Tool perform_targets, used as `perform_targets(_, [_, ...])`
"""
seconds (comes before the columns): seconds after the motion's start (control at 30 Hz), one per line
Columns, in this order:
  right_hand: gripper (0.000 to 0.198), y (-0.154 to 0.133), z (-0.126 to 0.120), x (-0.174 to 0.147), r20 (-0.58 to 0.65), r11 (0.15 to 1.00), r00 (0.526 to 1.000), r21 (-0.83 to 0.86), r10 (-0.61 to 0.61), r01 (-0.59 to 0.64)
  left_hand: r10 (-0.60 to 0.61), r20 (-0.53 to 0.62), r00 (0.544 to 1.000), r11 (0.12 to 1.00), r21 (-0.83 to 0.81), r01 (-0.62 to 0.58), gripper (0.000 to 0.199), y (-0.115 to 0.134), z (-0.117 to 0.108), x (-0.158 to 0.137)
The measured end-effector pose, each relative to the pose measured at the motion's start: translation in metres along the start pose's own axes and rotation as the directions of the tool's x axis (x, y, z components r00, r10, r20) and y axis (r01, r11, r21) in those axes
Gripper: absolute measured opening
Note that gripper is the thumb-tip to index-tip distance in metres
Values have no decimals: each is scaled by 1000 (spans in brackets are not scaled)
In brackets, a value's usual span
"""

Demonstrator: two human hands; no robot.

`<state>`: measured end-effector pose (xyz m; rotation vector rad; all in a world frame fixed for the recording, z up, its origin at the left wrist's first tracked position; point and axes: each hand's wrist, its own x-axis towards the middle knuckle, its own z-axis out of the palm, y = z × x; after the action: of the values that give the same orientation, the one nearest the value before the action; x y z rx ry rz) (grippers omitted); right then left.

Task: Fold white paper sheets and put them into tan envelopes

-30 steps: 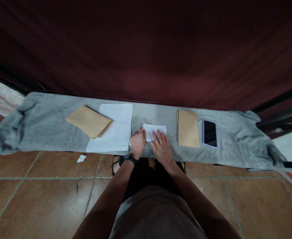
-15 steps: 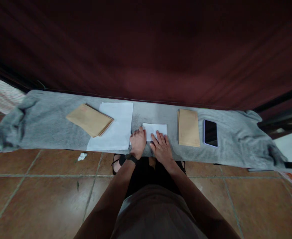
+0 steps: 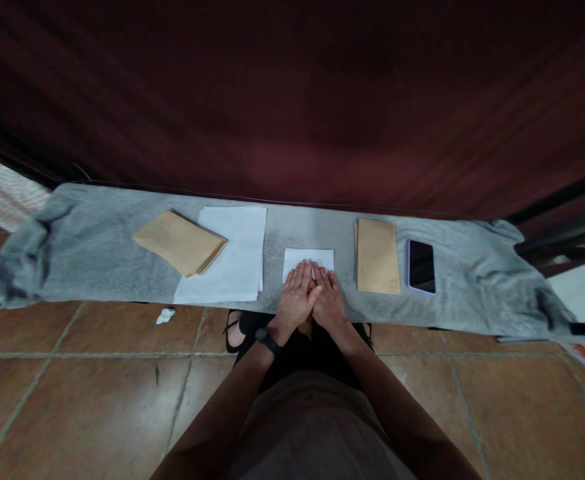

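Observation:
A folded sheet of white paper (image 3: pixel 300 255) lies on the grey cloth in front of me, its near part hidden under my hands. My left hand (image 3: pixel 296 298), with a dark band on its wrist, lies flat on the paper with fingers stretched forward. Right beside it, my right hand (image 3: pixel 327 300) also presses flat on the paper, fingers outstretched. The two hands touch at the thumbs. To their left is a stack of large white paper sheets (image 3: pixel 237 267), partly covered by several brown envelopes (image 3: pixel 180 243).
Another small stack of brown envelopes (image 3: pixel 377 257) lies to the right, with a phone (image 3: pixel 421 267) beyond it. Grey cloth (image 3: pixel 100 247) covers the narrow bench. A dark red surface (image 3: pixel 292 113) rises behind it. A white scrap (image 3: pixel 165 315) is on the tiled floor.
My left hand has moved right from the folded paper's left edge onto it, its fingers straightening out flat beside my right hand. My right hand has stayed nearly in place.

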<state>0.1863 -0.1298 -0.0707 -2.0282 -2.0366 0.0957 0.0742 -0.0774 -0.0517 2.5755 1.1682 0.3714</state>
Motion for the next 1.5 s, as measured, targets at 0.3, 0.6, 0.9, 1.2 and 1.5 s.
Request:
perform_targets(0.3, [58, 1, 6, -4, -107, 989, 983, -7, 147, -149, -74, 6, 997, 987, 144, 72, 69, -16, 1, -10])
perform_targets(0.6, [63, 17, 4, -16, -189, 981, 964, -17, 187, -193, -183, -42, 982, 966, 176, 188, 62, -19, -4, -17])
perform_targets(0.9, [57, 16, 2, -14, -154, 977, 967, -27, 203, -210, -72, 30, 997, 991, 118, 68, 57, -3, 4, 34])
perform_targets(1.2, [55, 12, -8, 7, -153, 969, 956, 35, 249, -247, -49, 55, 997, 993, 112, 42, 58, -19, 12, 40])
perform_targets(1.5, [59, 12, -7, 54, 70, 980, 985, 112, 157, -164, -20, 105, 994, 978, 207, -2, 60, -21, 10, 40])
